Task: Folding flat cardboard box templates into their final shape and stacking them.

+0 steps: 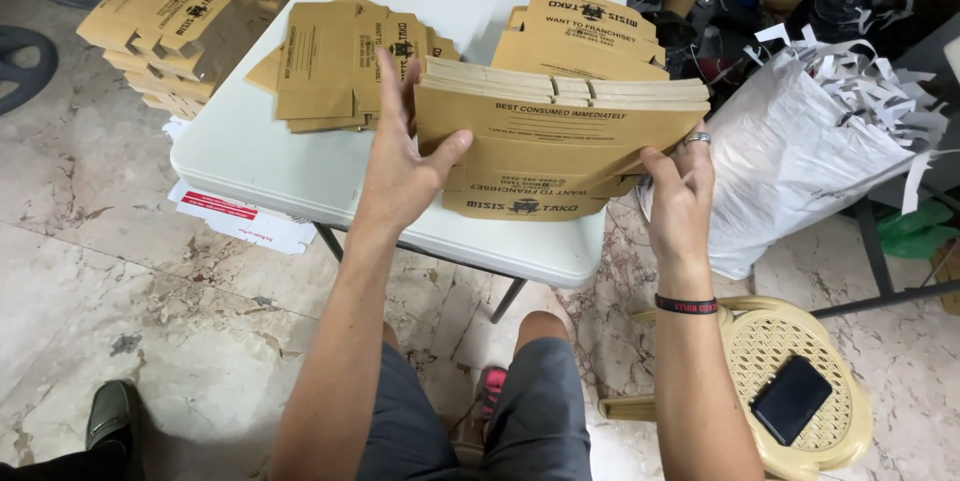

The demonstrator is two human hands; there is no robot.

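I hold a thick stack of flat brown cardboard box blanks (555, 126) upright on edge above the near end of a white folding table (260, 156). My left hand (405, 156) grips the stack's left end, thumb on the printed front and fingers raised behind it. My right hand (680, 181), wearing a ring and a dark wristband, grips the lower right corner. More flat blanks (530, 201) lie under the held stack on the table. Another pile of blanks (335, 66) lies to the left of my left hand.
Further stacks of brown blanks sit at the table's far end (585, 36) and on the floor at left (175, 31). A white bag of shredded paper (810, 151) stands at right. A black phone (790, 399) lies on a yellow plastic stool (800, 341). A shoe (110, 411) shows at bottom left.
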